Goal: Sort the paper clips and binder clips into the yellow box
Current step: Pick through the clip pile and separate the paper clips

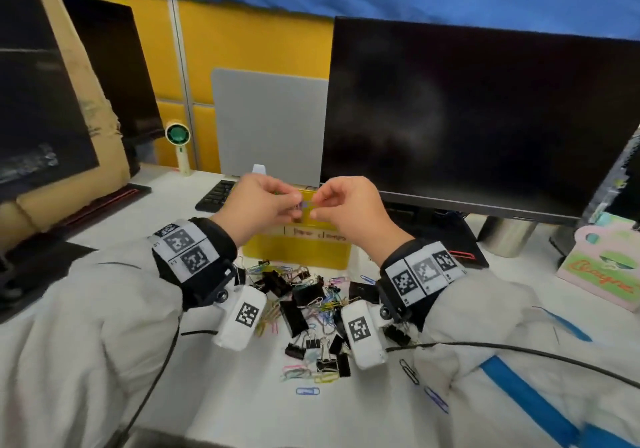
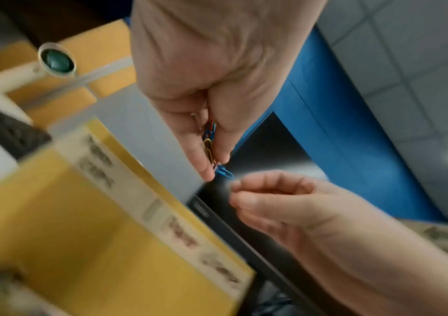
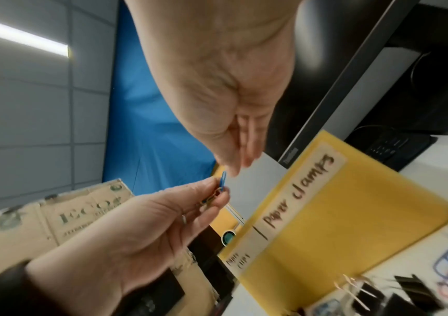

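Observation:
Both hands are raised over the yellow box (image 1: 298,250), whose labels read "paper clips" and "paper clamps" (image 3: 339,203). My left hand (image 1: 297,202) pinches a small bunch of coloured paper clips (image 2: 209,139) between thumb and fingers. A blue paper clip (image 2: 224,172) sticks out of the bunch, and my right hand (image 1: 316,202) pinches its free end (image 3: 223,177). In front of the box, a mixed pile of black binder clips (image 1: 298,316) and coloured paper clips (image 1: 325,304) lies on the white desk, partly hidden by my wrists.
A large dark monitor (image 1: 467,118) stands right behind the box, with a grey panel (image 1: 270,122) and a keyboard (image 1: 216,195) to its left. A small fan (image 1: 178,134), a cardboard box (image 1: 83,77) and a pink item (image 1: 602,267) flank the work spot. Stray clips (image 1: 307,391) lie near me.

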